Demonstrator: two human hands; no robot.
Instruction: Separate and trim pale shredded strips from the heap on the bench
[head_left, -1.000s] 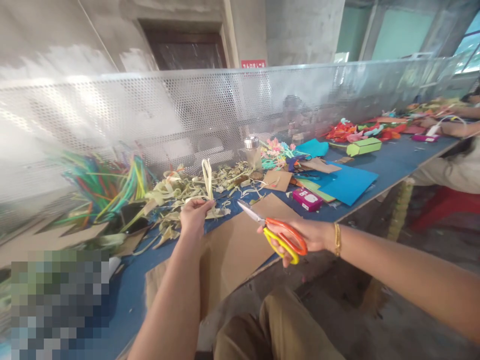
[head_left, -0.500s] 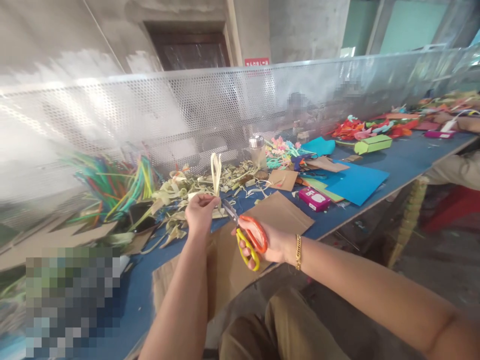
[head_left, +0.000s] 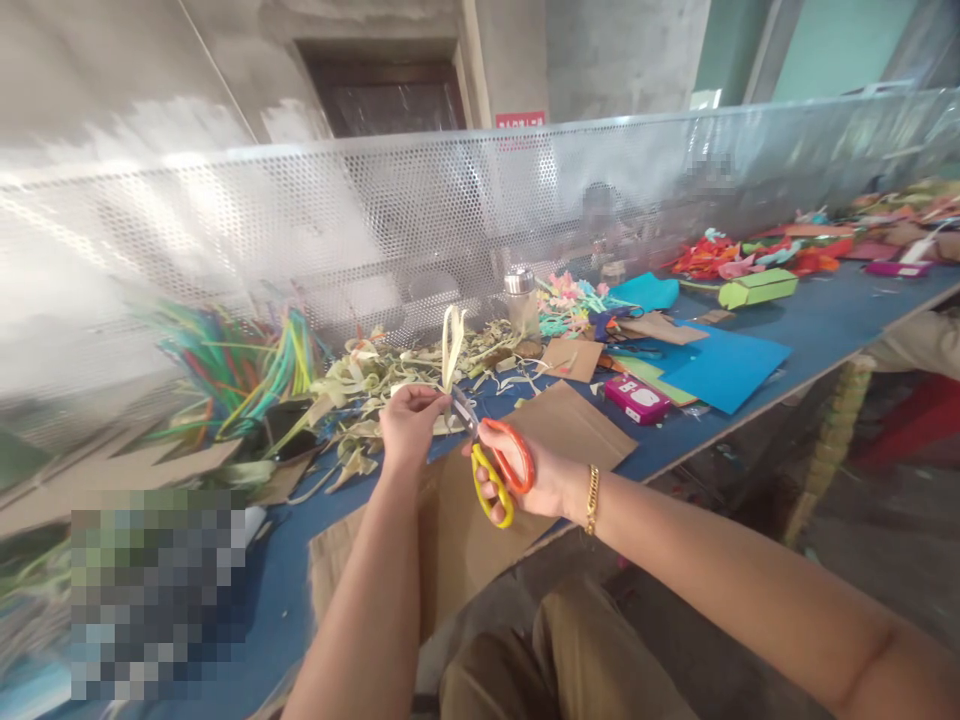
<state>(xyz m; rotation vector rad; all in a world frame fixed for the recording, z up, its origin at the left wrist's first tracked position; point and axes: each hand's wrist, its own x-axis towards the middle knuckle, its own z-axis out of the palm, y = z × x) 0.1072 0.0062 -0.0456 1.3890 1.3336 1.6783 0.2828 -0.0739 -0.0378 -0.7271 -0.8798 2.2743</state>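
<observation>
My left hand pinches a pale, folded strip of dried husk, whose loop stands up above the fingertips. In my right hand is a pair of scissors with one orange and one yellow handle. The blades point up and left, and their tips reach close to my left fingertips at the foot of the strip. Whether the blades touch the strip I cannot tell. Under both hands lies a sheet of brown cardboard on the blue table.
Husk scraps are heaped behind my hands, beside a jar with a metal lid. Coloured stems stand at left. Rightward lie a purple box, blue paper and a green paper box. A perforated metal screen runs behind.
The scissors' handles have drawn closer together as my right hand has closed further. The strip remains in my left hand. The whole view has shifted slightly.
</observation>
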